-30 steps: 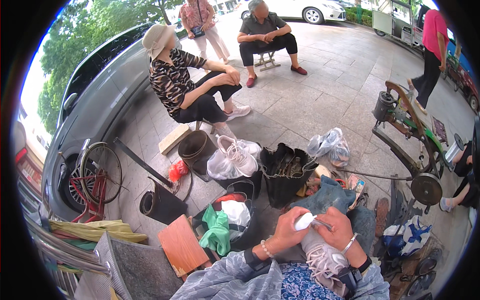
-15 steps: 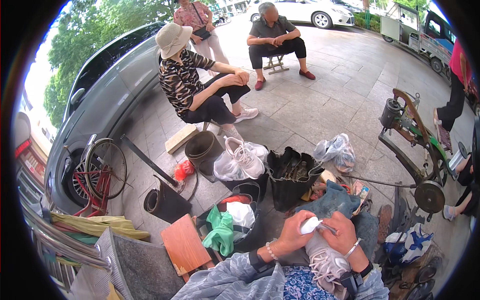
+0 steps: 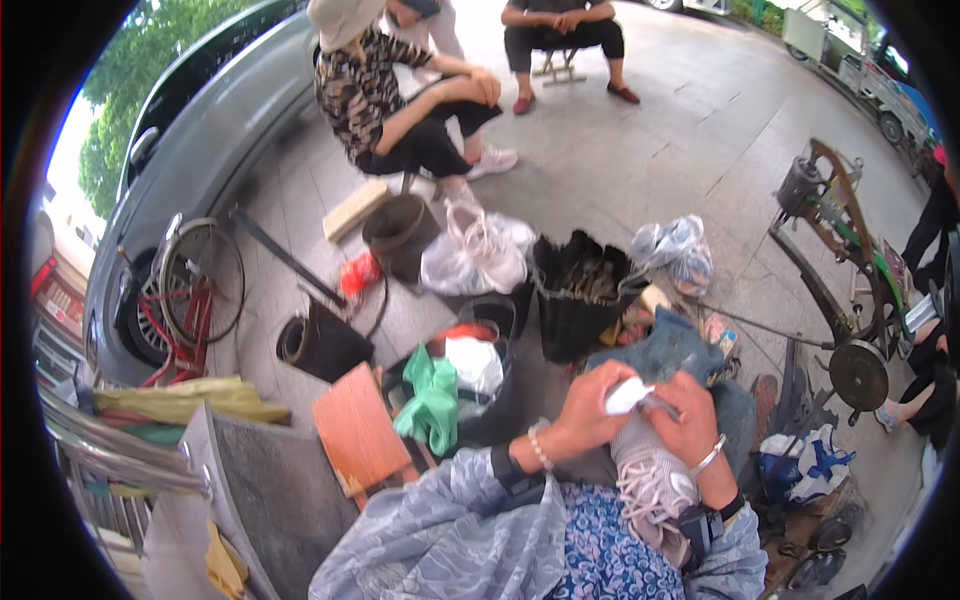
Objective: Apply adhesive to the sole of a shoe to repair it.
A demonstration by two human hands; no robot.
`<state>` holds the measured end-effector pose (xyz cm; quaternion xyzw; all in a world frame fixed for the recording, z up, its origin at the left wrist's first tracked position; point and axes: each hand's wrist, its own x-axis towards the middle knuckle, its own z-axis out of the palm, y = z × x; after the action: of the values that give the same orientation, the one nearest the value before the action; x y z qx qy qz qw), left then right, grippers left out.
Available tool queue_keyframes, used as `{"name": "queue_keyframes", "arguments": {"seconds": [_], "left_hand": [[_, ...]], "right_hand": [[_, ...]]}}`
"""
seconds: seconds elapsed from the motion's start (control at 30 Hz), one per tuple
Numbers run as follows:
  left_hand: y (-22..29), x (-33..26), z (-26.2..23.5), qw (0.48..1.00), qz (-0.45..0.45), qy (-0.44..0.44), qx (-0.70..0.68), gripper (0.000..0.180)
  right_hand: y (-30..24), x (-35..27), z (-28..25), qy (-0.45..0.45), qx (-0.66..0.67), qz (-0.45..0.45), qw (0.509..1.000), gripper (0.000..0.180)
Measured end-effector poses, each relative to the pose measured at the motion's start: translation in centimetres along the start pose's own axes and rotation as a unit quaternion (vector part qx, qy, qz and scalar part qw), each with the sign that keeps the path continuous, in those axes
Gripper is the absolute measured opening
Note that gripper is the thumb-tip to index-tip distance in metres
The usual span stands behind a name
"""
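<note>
A pale grey-pink lace-up sneaker (image 3: 655,478) lies across my lap, its loose laces on top and one end up at my hands. My left hand (image 3: 588,412) is closed around a small white plastic bottle (image 3: 627,396), which touches or nearly touches the sneaker's upper end. Closed on that same end is my right hand (image 3: 690,418), fingers bent over its edge beside the bottle. A narrow grey piece shows between the two hands; whether it is part of the sneaker I cannot tell. A blue patterned cloth (image 3: 615,540) covers my lap under the sneaker.
Ahead stand a black bucket of tools (image 3: 580,325), a bag with white sneakers (image 3: 480,250) and a bin with a green bag (image 3: 430,400). An orange-brown board (image 3: 362,430) lies left, a hand-cranked sewing machine (image 3: 840,260) stands right. People sit beyond.
The view has tipped downward, so the seated people and buckets sit higher in the picture. Both hands stay at the sneaker's end; the white bottle has shifted only slightly.
</note>
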<state>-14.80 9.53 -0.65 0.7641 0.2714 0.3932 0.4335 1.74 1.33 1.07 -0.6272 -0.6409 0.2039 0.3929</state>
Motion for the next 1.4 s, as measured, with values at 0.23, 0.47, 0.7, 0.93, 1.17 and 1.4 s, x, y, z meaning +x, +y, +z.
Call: {"name": "queue_keyframes", "arguments": {"seconds": [0.23,0.47,0.7,0.93,1.17,1.4], "left_hand": [[0.1,0.0,0.0,1.0,0.003,-0.021,-0.023,0.03],[0.1,-0.8,-0.7,1.0,-0.006,-0.01,-0.015,0.032],[0.0,0.1,0.4,1.0,0.021,-0.011,-0.001,0.03],[-1.0,-0.3,-1.5,0.998,-0.006,-0.017,0.066,0.024],[-1.2,0.3,-0.6,0.998,-0.04,-0.041,0.035,0.025],[-2.2,-0.1,-1.2,0.997,-0.064,-0.039,0.006,0.026]], "right_hand": [[0.0,0.2,-0.5,0.004,0.017,0.008,1.0,0.029],[-0.9,0.1,0.3,-0.012,0.011,0.006,1.0,0.03],[-0.1,-0.3,0.0,0.029,-0.013,-0.026,0.999,0.029],[1.1,0.4,3.2,0.06,0.001,-0.048,0.997,0.02],[1.3,0.6,3.6,0.034,-0.037,0.011,0.999,0.017],[1.0,0.8,4.6,0.037,0.015,0.03,0.999,0.012]]}}
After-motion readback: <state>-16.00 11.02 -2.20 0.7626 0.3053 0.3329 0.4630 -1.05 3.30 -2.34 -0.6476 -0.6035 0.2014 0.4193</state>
